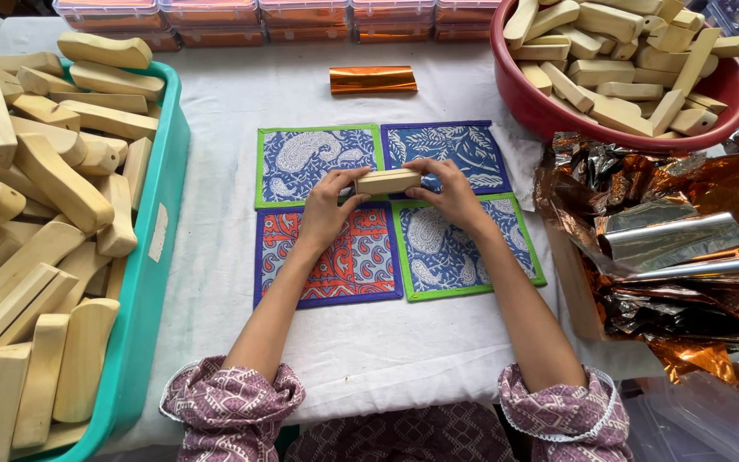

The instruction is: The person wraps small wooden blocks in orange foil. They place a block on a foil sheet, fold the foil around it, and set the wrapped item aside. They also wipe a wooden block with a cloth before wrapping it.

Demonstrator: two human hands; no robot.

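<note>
A small pale wooden block (388,180) is held level between both hands above the middle of four patterned cloth mats (318,158). My left hand (328,208) grips its left end with fingers curled over the top. My right hand (448,193) grips its right end the same way. The mats are blue, blue, red-orange and blue paisley squares with green or purple borders, laid in a two-by-two grid on a white cloth.
A teal tray (154,257) at the left is heaped with wooden blocks. A red bowl (549,115) of more blocks sits at the back right. Crumpled copper and silver foil (686,248) lies at the right. A folded copper foil piece (373,79) lies behind the mats, with orange-lidded boxes (301,17) along the far edge.
</note>
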